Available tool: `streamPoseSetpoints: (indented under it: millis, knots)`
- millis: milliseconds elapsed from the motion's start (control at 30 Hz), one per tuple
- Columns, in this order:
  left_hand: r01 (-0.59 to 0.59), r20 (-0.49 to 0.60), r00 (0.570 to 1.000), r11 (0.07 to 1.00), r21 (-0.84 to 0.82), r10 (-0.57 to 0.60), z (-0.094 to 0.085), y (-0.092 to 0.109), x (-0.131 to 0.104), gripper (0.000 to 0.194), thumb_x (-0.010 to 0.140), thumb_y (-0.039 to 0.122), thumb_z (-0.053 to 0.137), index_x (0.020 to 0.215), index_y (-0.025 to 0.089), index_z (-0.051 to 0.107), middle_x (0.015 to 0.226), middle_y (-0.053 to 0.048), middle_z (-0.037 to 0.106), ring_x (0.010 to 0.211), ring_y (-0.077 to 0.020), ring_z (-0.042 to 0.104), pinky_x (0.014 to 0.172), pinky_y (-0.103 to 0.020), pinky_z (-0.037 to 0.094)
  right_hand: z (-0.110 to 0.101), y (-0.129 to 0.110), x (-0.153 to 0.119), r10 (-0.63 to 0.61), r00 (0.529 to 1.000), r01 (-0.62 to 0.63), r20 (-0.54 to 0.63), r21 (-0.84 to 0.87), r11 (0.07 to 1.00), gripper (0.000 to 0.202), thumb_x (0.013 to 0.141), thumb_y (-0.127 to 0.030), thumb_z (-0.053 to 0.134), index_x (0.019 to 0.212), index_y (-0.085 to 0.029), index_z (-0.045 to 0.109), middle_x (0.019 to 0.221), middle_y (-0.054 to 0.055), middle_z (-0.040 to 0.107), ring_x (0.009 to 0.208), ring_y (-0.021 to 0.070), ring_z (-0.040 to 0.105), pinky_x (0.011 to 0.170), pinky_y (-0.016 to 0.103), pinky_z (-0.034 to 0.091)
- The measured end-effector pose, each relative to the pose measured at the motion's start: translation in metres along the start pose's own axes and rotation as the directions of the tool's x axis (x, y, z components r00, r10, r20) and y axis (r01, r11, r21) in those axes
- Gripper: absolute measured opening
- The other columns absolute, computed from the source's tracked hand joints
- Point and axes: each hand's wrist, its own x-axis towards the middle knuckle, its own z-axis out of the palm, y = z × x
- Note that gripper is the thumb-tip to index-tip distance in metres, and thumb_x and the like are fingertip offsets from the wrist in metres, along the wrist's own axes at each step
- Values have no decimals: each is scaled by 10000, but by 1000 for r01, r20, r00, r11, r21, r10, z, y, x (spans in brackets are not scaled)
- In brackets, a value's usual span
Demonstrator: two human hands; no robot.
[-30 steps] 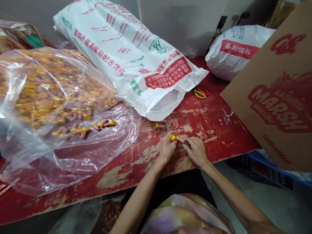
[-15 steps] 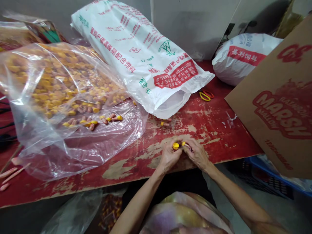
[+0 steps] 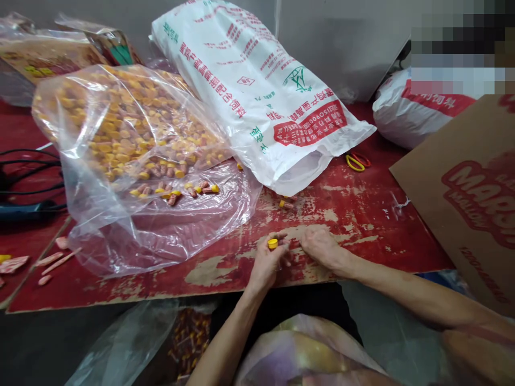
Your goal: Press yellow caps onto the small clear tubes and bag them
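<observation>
My left hand [image 3: 269,258] is over the front of the red table, its fingers closed around a small yellow cap [image 3: 272,244]. Just to the right, my right hand [image 3: 322,245] is closed low over the worn tabletop; what it holds, if anything, is hidden. A clear plastic bag [image 3: 193,230] on the left holds many small yellow-capped pieces with pinkish bodies, and several of these lie near its mouth. Another capped piece [image 3: 286,205] rests on the table beyond my hands, near the opening of a white printed sack [image 3: 257,102].
Yellow-and-red-handled scissors [image 3: 355,162] lie right of the sack. A cardboard box [image 3: 466,214] stands tilted at the right, before another white sack [image 3: 396,115]. Black cables and pink strips are at the far left. Below the table edge is a bag of capped pieces [image 3: 189,338].
My hands have moved apart, the right one now lower over the table with the striped piece no longer visible in it. The view has shifted left.
</observation>
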Motion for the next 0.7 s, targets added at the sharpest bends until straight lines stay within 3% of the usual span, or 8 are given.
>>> streamPoseSetpoints:
  millis: [133, 333, 433, 533, 633, 700]
  knots:
    - [138, 103, 988, 950, -279, -114, -11, 4, 1, 375, 607, 189, 769, 925, 129, 579, 792, -58, 661, 626, -163, 644, 507, -219, 475, 2, -1, 0, -5, 997, 11, 72, -80, 997, 339, 838, 5, 354, 876, -56, 686, 813, 175, 628, 666, 251, 598, 538, 315, 456]
    - [140, 83, 990, 884, -446, -115, -13, 0, -1, 358, 606, 141, 746, 938, 120, 614, 904, -85, 679, 860, -220, 670, 748, -301, 532, 0, 12, 0, -29, 997, 34, 71, -70, 997, 312, 873, -14, 354, 885, -72, 660, 816, 144, 631, 698, 226, 593, 593, 304, 454]
    - [101, 41, 995, 854, -511, -94, -15, -1, -9, 344, 623, 136, 719, 953, 119, 626, 1016, -104, 669, 1002, -237, 636, 880, -327, 503, 11, 6, -3, 4, 993, 12, -122, 130, 991, 264, 933, -101, 364, 933, -113, 627, 861, 102, 622, 774, 202, 587, 707, 297, 475]
    - [109, 66, 994, 805, -583, -87, -17, -1, -16, 376, 630, 126, 691, 1000, 133, 625, 1025, -89, 666, 957, -191, 638, 871, -299, 500, 25, -19, -7, 46, 901, 163, -432, 435, 885, 274, 973, -166, 317, 1013, -139, 587, 974, 105, 594, 890, 192, 556, 809, 311, 467]
    - [97, 68, 995, 781, -617, -70, -21, 2, -19, 428, 636, 123, 673, 1059, 149, 612, 957, -68, 668, 767, -125, 634, 717, -236, 511, 27, -37, 0, -27, 798, 337, -602, 408, 849, 266, 964, -194, 347, 1096, -142, 573, 1046, 124, 567, 971, 220, 509, 854, 359, 434]
    - [76, 35, 997, 791, -607, -69, -25, 4, -19, 452, 645, 137, 668, 1092, 156, 601, 926, -70, 667, 725, -137, 630, 673, -254, 513, 22, -32, 15, 15, 767, 246, -641, 315, 916, 277, 946, -194, 373, 1116, -129, 582, 1055, 136, 555, 968, 244, 484, 849, 387, 400]
